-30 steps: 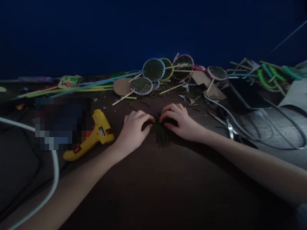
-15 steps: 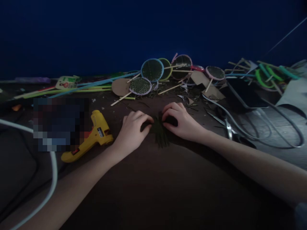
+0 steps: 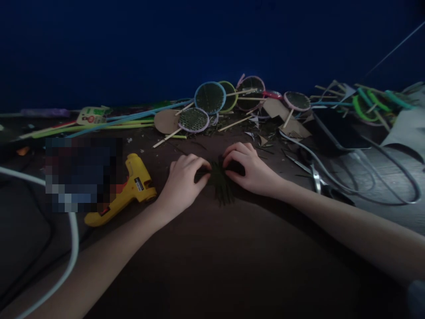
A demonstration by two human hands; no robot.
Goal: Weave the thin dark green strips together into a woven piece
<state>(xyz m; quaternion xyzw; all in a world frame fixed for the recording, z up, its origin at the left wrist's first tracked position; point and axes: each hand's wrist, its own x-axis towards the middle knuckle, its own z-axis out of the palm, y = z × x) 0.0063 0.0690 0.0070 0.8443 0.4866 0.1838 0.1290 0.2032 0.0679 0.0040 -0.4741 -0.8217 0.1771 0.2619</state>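
Between my hands, on the dark table, lies a dark green bundle of thin, leafy strips [image 3: 223, 188], its lower ends fanned toward me. My left hand [image 3: 191, 175] pinches its left edge with thumb and fingertips. From the other side, my right hand [image 3: 244, 167] has thumb and fingertips closed on the right edge. The strips' upper part is dim and hard to make out.
A yellow glue gun [image 3: 137, 184] lies left of my left hand, beside a blurred-out object. Behind are round framed pieces [image 3: 210, 97] on sticks, cardboard scraps and green clippings. Scissors [image 3: 317, 177], a phone [image 3: 338, 128] and cables [image 3: 407, 177] lie at the right.
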